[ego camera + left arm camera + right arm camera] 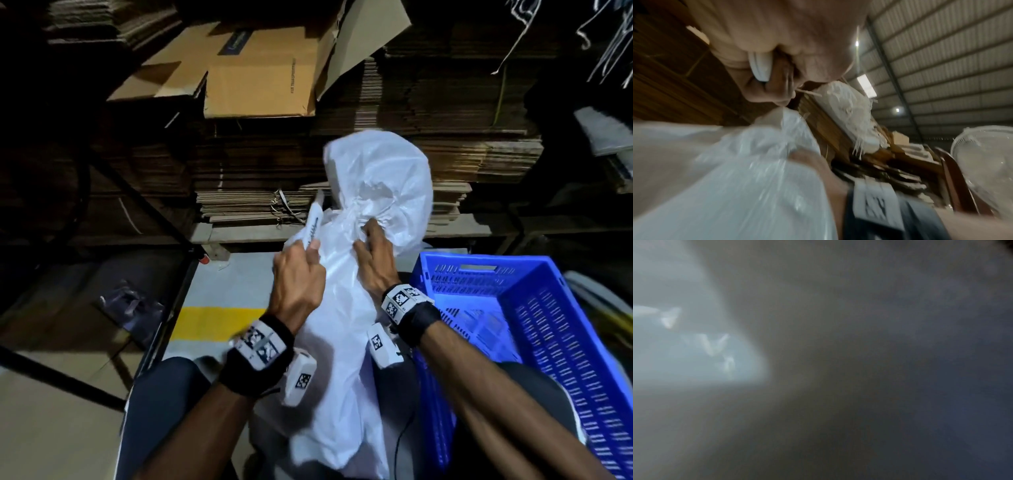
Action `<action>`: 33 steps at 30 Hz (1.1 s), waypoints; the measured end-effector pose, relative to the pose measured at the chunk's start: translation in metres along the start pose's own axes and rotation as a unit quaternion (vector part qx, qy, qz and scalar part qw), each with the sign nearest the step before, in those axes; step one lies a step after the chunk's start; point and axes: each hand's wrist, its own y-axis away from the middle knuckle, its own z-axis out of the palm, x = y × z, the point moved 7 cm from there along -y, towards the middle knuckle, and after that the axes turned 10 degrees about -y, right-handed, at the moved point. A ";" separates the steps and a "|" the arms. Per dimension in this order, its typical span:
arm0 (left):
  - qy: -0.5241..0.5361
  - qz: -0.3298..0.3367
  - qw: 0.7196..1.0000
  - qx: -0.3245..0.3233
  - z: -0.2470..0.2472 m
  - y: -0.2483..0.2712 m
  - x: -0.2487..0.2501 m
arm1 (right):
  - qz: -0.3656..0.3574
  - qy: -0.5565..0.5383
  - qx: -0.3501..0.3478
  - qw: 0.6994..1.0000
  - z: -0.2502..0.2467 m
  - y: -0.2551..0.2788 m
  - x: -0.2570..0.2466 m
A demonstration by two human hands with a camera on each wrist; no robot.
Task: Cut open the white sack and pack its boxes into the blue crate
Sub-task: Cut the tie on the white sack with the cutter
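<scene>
The grey floor (219,284) carries a yellow stripe (219,320) at near left. On it stand the white sack (346,342) in the middle and the blue crate (534,329) just beside it on the right. Stacks of flat cardboard (260,178) rise at the far side.

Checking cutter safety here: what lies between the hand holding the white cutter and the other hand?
In the head view only the white sack lies between them: the left hand grips the white cutter, the right hand pinches the sack's gathered neck.
</scene>
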 end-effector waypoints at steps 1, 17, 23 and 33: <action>-0.010 -0.009 1.000 0.006 -0.006 -0.013 -0.006 | 0.011 -0.009 0.006 1.000 -0.001 0.003 0.002; 0.180 -0.076 0.974 -0.114 0.024 -0.049 -0.031 | 0.031 -0.079 0.000 0.996 0.005 -0.007 -0.007; 0.180 -0.020 0.981 -0.069 0.027 -0.041 -0.032 | 0.030 -0.075 0.068 0.994 -0.008 -0.013 -0.015; 0.249 -0.040 0.967 -0.043 0.030 -0.037 -0.033 | 0.037 -0.032 0.144 0.988 -0.033 -0.021 -0.014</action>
